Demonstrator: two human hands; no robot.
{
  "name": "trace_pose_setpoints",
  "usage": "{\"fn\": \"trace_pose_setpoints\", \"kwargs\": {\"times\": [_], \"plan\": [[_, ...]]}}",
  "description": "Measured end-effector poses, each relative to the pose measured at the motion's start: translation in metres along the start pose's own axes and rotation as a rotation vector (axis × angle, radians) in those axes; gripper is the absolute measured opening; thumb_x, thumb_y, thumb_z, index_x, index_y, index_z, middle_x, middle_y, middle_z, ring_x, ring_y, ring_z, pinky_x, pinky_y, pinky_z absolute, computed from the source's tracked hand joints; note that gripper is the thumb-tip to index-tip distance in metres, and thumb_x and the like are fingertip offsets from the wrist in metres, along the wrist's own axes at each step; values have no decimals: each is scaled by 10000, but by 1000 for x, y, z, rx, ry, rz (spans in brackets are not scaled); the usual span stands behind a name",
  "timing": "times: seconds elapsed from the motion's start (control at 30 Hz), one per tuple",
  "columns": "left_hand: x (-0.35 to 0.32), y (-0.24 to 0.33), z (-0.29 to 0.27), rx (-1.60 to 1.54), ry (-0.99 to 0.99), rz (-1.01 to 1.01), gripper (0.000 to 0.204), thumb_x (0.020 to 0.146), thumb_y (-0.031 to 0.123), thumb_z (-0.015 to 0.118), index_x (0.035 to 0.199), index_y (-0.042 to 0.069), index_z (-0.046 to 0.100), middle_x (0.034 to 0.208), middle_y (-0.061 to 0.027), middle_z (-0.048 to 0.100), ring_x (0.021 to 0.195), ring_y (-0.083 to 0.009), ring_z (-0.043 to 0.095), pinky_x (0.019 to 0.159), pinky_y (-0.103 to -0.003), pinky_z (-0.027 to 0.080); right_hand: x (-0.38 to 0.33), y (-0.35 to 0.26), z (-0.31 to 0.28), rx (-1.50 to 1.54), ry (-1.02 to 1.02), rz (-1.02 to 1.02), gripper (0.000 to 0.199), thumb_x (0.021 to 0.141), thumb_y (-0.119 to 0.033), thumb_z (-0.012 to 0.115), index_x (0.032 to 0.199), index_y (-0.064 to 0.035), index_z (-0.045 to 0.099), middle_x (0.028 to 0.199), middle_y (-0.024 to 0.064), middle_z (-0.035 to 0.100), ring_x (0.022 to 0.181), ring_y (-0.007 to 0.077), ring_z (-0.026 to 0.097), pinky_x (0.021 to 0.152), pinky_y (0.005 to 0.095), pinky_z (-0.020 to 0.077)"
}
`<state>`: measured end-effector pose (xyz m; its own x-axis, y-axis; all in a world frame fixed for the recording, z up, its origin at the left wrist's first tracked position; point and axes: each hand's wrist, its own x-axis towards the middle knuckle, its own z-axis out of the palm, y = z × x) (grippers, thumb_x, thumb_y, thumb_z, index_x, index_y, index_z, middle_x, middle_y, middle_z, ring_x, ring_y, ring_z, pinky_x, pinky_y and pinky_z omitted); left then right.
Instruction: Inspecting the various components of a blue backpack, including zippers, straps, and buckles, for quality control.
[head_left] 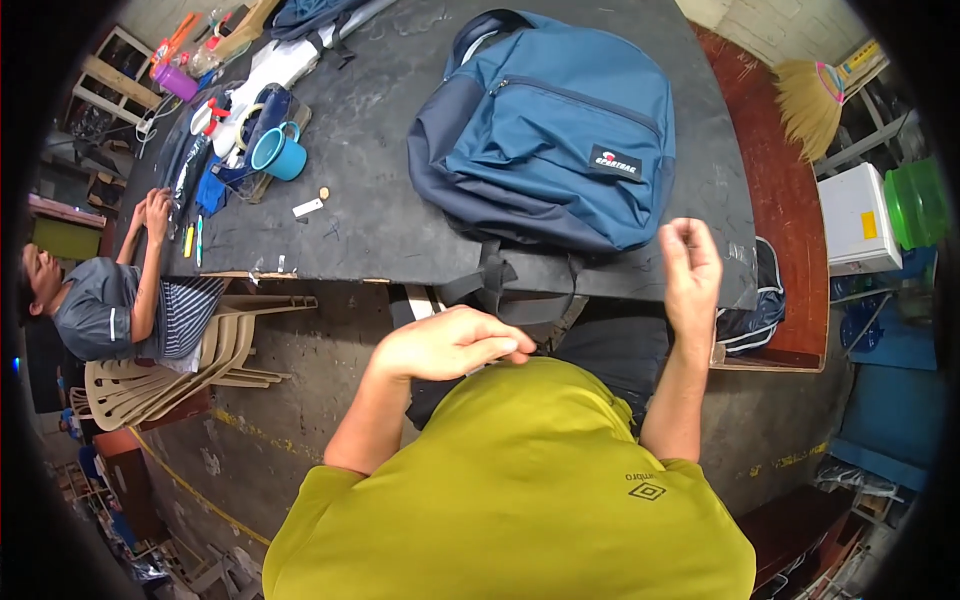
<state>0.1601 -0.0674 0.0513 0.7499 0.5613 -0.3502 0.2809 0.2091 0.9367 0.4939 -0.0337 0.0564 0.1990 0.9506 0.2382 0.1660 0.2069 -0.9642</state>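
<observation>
Blue fabric backpack (pixel 560 130) is lying zipped near the black table's (pixel 390 200) front edge. Left hand (pixel 450 345) is curling loosely, grasping nothing. Right hand (pixel 690 265) is hovering half-closed and empty by the straps, so nothing's opened yet.

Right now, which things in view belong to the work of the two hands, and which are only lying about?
In hand:
- blue fabric backpack on the black table
- its dark straps, hanging over the edge beside the left hand
- right hand, raised, holding nothing

Lying about:
- teal plastic mug
- straw broom
- stacked beige plastic chairs
- green plastic container
</observation>
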Motion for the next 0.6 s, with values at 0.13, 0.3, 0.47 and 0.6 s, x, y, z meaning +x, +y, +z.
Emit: {"fn": "trace_pose_setpoints", "kwargs": {"times": [0.13,0.3,0.47,0.6], "plan": [[-26,10,-15,51,484,31,259,1109,172,616,1051,-24,776,864,-55,729,769,-108,658,765,-286,534,-15,6,34,-142,-156,105,213,1001,-117,811,980,-69,604,867,-80,559,757,15,451,670,206,395],[7,10,-27,671,1223,294,404,905,170,822,1268,37,703,1187,-151,685,925,-275,688,806,-371,567,12,24,43,-402,-112,-116,338,915,-127,878,1010,-26,570,856,-16,564,737,68,451,669,263,431],[50,-24,-26,641,1008,354,492,879,134,860,1336,44,703,1094,-121,708,857,-229,645,810,-332,566,24,4,49,-482,-77,-308,262,878,-90,870,1008,-19,654,862,75,704,720,164,623,707,326,517],[63,-21,-17,298,968,247,325,904,114,875,1168,3,722,982,-37,672,821,-110,606,764,-276,538,-5,-17,64,-398,-355,-396,301,831,-159,900,1082,-66,761,863,54,741,740,172,658,758,339,476]]}}
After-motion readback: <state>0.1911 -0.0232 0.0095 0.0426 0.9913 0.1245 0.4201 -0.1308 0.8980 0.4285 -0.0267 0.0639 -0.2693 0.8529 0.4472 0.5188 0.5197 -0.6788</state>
